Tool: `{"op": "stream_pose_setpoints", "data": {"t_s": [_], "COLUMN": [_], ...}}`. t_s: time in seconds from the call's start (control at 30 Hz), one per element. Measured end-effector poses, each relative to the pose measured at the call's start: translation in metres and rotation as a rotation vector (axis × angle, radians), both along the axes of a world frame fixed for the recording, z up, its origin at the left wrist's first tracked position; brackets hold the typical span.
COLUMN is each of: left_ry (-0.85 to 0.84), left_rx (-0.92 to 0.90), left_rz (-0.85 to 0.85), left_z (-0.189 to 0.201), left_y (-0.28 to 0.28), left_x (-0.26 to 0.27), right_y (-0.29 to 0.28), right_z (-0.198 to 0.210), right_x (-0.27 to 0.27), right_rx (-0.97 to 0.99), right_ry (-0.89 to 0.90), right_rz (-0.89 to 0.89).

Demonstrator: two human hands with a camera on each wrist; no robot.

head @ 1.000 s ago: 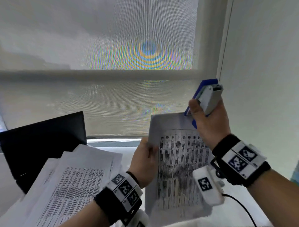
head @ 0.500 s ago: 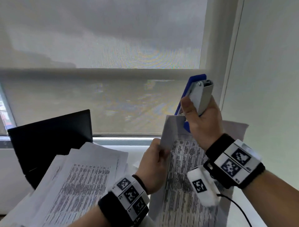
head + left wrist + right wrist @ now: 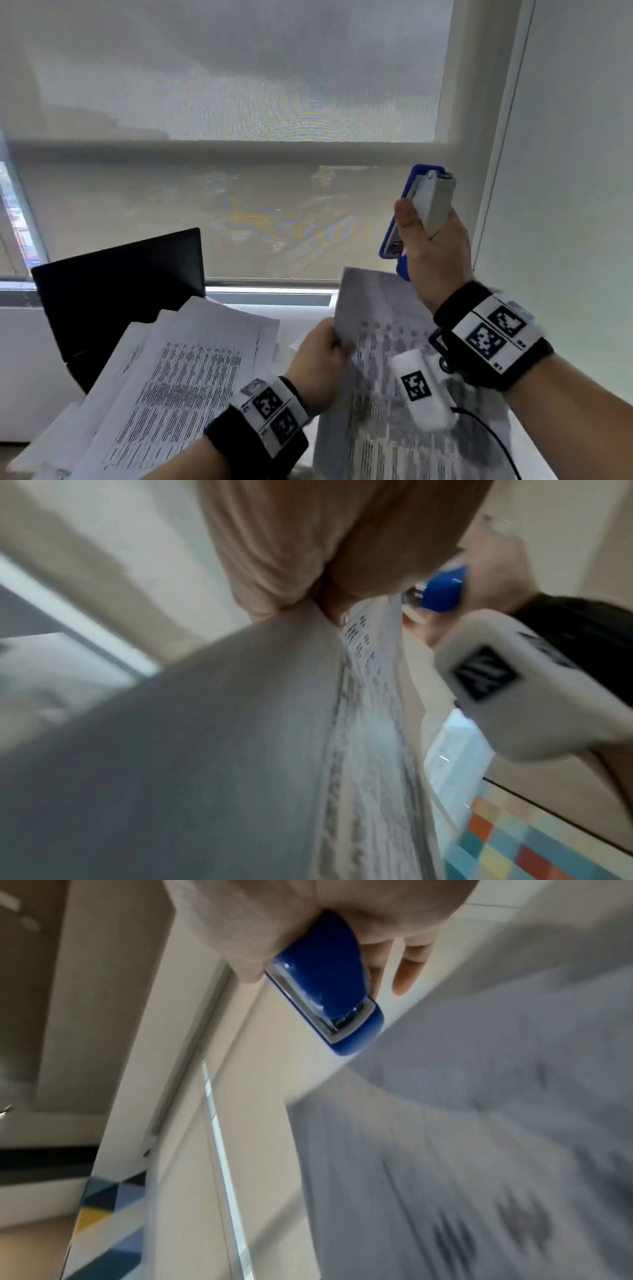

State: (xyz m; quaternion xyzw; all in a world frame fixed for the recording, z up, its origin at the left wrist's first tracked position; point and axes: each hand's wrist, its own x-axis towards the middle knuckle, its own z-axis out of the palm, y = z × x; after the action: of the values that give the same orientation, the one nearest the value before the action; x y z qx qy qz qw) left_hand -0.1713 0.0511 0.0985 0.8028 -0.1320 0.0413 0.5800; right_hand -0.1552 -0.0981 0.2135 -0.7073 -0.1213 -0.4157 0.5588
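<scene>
- Left hand [image 3: 318,363] pinches the printed sheets [image 3: 376,308] at their left edge.
- Right hand [image 3: 435,246] grips the blue stapler [image 3: 431,202] just above the sheets' top corner, apart from it.
- Risk: the single-edge hold lets pages fan, so a staple could miss some or land crooked.
- No container in view; loose papers [image 3: 191,359] lie to the left.

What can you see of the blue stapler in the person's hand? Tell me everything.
The stapler has a glossy blue plastic body and a grey, metal-looking top arm. The right hand grips it round the middle and holds it in the air, steeply tilted, nose down. Its mouth looks closed with nothing in it. The nose hangs by the top right corner of the printed sheets; whether it touches them cannot be told.
</scene>
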Motion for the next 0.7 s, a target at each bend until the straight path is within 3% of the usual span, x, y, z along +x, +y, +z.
{"op": "stream_pose_setpoints", "data": {"t_s": [0.07, 0.23, 0.4, 0.5, 0.57, 0.7], "left_ry": [0.103, 0.176, 0.266, 0.224, 0.099, -0.06], "left_rx": [0.054, 0.736, 0.976, 1.087, 1.073, 1.028], "left_rz": [0.032, 0.239, 0.51, 0.594, 0.503, 0.044], "left_z": [-0.004, 0.018, 0.01, -0.005, -0.023, -0.056], "left_y": [0.027, 0.112, 0.184, 0.184, 0.161, 0.08], "left_x": [0.011, 0.048, 0.08, 0.096, 0.108, 0.115], "right_y": [-0.008, -0.038, -0.071, -0.101, -0.124, -0.176], "right_z": [-0.005, -0.052, -0.108, -0.131, -0.136, -0.139], "right_x": [0.001, 0.009, 0.016, 0.03, 0.039, 0.059], "right_rx": [0.02, -0.094, -0.244, -0.318, -0.374, -0.44], "right_ry": [0.061, 0.406, 0.736, 0.887, 0.967, 1.04], "right_rz": [0.01, -0.017, -0.102, -0.189, -0.257, -0.396]}}
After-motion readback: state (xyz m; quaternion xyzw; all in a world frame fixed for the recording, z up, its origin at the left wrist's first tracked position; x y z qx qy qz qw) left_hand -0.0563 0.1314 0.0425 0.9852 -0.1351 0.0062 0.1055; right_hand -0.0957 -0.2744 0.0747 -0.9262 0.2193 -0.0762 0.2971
